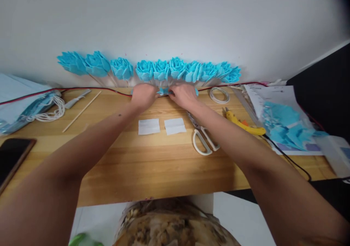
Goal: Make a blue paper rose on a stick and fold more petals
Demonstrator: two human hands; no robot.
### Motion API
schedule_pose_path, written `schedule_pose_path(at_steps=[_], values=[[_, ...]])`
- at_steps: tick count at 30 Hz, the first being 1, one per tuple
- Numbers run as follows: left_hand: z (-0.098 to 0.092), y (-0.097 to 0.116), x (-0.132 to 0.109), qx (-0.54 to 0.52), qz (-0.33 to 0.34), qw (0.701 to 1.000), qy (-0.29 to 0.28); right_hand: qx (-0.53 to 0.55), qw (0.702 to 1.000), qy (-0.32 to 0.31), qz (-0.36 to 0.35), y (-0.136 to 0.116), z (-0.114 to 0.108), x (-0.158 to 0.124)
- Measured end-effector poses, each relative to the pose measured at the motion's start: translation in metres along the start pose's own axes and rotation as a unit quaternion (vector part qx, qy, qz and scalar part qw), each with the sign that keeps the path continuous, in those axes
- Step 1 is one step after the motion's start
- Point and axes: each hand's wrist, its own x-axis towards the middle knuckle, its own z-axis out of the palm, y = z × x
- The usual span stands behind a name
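Note:
At the back of the table, my left hand (144, 95) is closed, its fingertips at a small light-blue piece (163, 92), of felt or crepe paper. Its partner, my right hand (184, 96), pinches at the other end of that blue strip. Bits of similar blue show beyond the outer side of each hand. Just behind, a row of blue artificial flowers (161, 70) on thin sticks leans against the wall. Two white paper rectangles (149, 126) lie side by side nearer to me. White-handled scissors (201, 144) rest partly under my right forearm.
A yellow glue gun (244, 124) and a coil of white cord (219, 95) lie right. Beyond are bagged blue petals (287, 125) on paper sheets. Leftward lie a wooden stick (82, 111), white strings (53, 111) and a phone (13, 158). A red-black wire (101, 88) runs along the back.

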Motion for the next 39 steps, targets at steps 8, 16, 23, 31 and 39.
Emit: schedule_pose_path(at_steps=[8,16,23,31,39], values=[[0.013,0.006,0.012,0.039,-0.022,0.999,-0.020,-0.008,0.999,-0.033,0.005,-0.007,0.002,0.014],[-0.007,0.014,-0.003,0.044,-0.046,0.998,-0.024,0.029,0.998,-0.005,0.047,0.004,-0.002,0.001],[-0.006,0.023,-0.018,0.030,-0.045,0.996,-0.066,0.045,0.999,-0.004,-0.002,0.005,0.003,-0.017],[-0.033,-0.017,-0.028,0.006,-0.130,0.991,-0.040,0.088,0.996,0.007,0.015,-0.003,-0.018,-0.019],[-0.030,-0.048,-0.034,0.044,-0.126,0.990,-0.041,0.067,0.997,-0.010,-0.029,-0.037,-0.010,0.009]])
